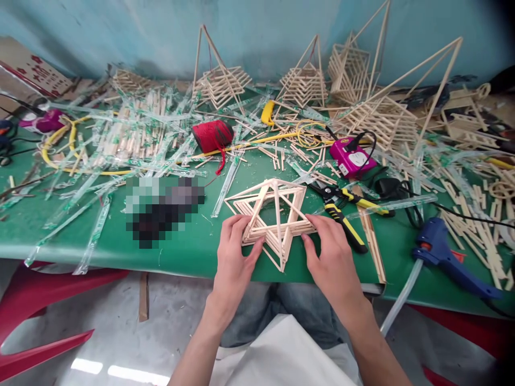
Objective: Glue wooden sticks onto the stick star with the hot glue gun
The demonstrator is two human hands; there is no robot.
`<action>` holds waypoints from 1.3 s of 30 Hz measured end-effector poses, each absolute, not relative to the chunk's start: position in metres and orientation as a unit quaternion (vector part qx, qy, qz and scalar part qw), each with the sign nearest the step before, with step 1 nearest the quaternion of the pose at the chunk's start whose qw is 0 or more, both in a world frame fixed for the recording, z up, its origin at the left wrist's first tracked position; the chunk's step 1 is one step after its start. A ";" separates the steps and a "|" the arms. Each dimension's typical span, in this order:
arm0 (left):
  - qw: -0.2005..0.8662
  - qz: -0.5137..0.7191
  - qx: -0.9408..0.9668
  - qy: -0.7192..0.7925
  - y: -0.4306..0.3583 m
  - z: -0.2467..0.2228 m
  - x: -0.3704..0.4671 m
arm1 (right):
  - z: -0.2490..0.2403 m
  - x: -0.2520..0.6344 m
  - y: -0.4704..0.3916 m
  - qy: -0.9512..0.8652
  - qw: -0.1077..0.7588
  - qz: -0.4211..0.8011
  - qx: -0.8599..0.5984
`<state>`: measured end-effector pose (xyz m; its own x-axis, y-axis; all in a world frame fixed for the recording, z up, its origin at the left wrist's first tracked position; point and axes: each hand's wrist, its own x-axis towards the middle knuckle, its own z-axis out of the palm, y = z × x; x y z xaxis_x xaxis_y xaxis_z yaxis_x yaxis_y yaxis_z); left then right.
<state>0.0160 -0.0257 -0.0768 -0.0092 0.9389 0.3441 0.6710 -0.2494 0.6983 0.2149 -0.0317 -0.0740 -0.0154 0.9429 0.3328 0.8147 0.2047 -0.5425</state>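
A star-shaped frame of stacked wooden sticks [277, 222] rests on the green table in front of me, with slanted sticks meeting in a peak above it. My left hand [237, 249] grips its left side, thumb in front and fingers behind. On the opposite side, my right hand [328, 244] pinches the right point of the star between thumb and fingers. Just beyond my right hand lie wire cutters [341, 214] with yellow-and-black handles. A blue glue gun [450, 257] with a clear glue stick in it lies farther right.
Finished-looking stick frames [223, 86] stand along the blue wall. A red yarn spool [212, 135], a magenta power socket [352, 155], loose sticks [475, 225] and plastic wrappers [94, 236] litter the table. A yellow cord [257, 140] crosses it. Red chairs [44, 300] stand below.
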 end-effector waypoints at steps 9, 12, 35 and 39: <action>0.206 0.437 0.682 0.549 -0.009 -0.079 0.009 | -0.075 0.207 -0.038 -0.685 0.381 0.111 -0.611; 0.222 0.437 0.681 0.544 -0.001 -0.079 0.004 | -0.075 0.203 -0.040 -0.674 0.402 0.131 -0.606; 0.262 0.421 0.683 0.536 0.009 -0.080 -0.007 | -0.076 0.201 -0.044 -0.678 0.409 0.148 -0.593; 0.267 0.417 0.680 0.541 0.007 -0.079 -0.008 | -0.074 0.201 -0.047 -0.676 0.403 0.158 -0.596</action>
